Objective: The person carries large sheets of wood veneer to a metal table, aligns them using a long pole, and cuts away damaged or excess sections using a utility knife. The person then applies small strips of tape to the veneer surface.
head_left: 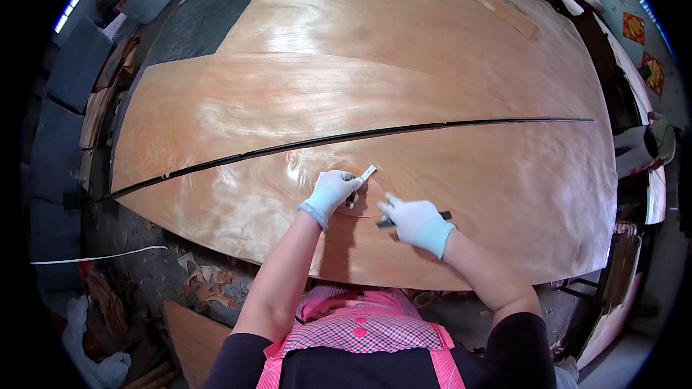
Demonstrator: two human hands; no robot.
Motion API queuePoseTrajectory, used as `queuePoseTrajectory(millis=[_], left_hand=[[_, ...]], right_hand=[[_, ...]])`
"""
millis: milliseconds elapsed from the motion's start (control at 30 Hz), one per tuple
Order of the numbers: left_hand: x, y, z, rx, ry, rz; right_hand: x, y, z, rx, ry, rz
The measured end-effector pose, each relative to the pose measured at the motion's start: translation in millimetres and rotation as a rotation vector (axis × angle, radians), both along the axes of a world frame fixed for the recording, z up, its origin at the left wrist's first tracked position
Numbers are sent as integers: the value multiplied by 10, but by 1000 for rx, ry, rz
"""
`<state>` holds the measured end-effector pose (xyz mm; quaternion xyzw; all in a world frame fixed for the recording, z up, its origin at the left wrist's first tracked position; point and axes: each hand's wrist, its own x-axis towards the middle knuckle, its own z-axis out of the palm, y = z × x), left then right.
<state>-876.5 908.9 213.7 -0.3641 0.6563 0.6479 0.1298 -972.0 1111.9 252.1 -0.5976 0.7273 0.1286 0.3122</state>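
Note:
My left hand [333, 191], in a white knit glove, grips a small pale narrow piece [368, 173], which sticks up past the fingers over a large wood veneer sheet [238, 101]. Just right and a little lower, my right hand [418, 225], also gloved, is closed on a dark flat bar-like tool [385, 222], whose other end shows beyond the glove. Between the hands a faint curved seam outlines a patch [366, 202] in the veneer. A long thin black straightedge [346, 137] crosses the sheet above both hands.
A loose veneer strip [526, 23] lies at the back right. A dark sheet [187, 25] shows at the back left. Veneer stacks [97, 115] and grey blocks [61, 144] line the left side. Scraps [205, 281] litter the floor below. More panels [616, 281] stand along the right.

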Motion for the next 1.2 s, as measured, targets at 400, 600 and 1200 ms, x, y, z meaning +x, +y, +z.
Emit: queuePoseTrajectory(millis=[400, 600, 1200], left_hand=[[108, 188, 92, -636, -45, -283], [331, -118, 119, -1084, -113, -372], [2275, -93, 294, -391, -420, -270]], right_hand=[[-147, -526, -71, -69, -14, -108], [-127, -577, 57, -10, -9, -124], [788, -381, -239, -341, 56, -62]])
